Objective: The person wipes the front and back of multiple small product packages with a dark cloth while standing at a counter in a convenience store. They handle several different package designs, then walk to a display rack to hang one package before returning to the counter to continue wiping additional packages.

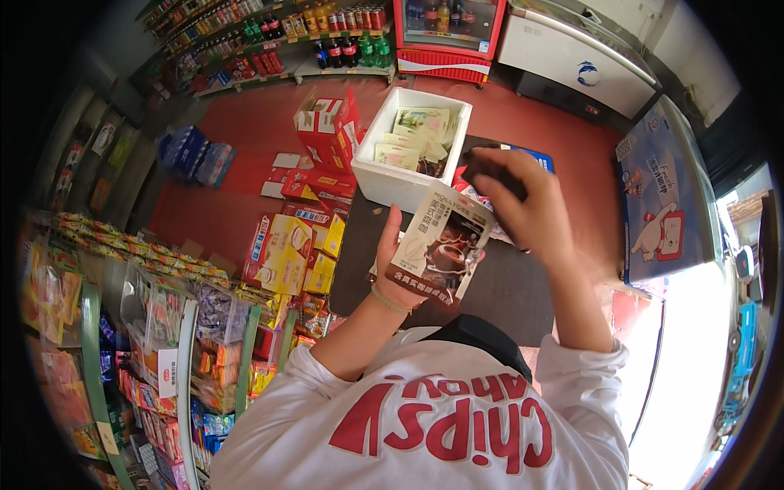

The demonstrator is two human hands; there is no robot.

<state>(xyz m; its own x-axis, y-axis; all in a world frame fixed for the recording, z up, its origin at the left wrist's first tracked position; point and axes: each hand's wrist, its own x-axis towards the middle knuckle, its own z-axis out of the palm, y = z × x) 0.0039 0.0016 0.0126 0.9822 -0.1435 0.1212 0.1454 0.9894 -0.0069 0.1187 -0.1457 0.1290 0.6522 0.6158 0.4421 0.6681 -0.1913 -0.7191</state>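
Observation:
My left hand holds a flat coffee-candy pouch, cream and brown, with a cup pictured on its front. My right hand is raised just right of the pouch, its fingers closed around a small dark item that is blurred. Beyond both hands, a white foam box stands at the far side of the dark table. Pale green pouches lie inside it, with some brown ones among them. Red and white packaging lies partly hidden behind my right hand.
Left of the table are an open red carton and yellow boxes. Snack racks stand at lower left. Wrapped bottle packs sit on the red floor. A drinks fridge and chest freezers stand beyond and to the right.

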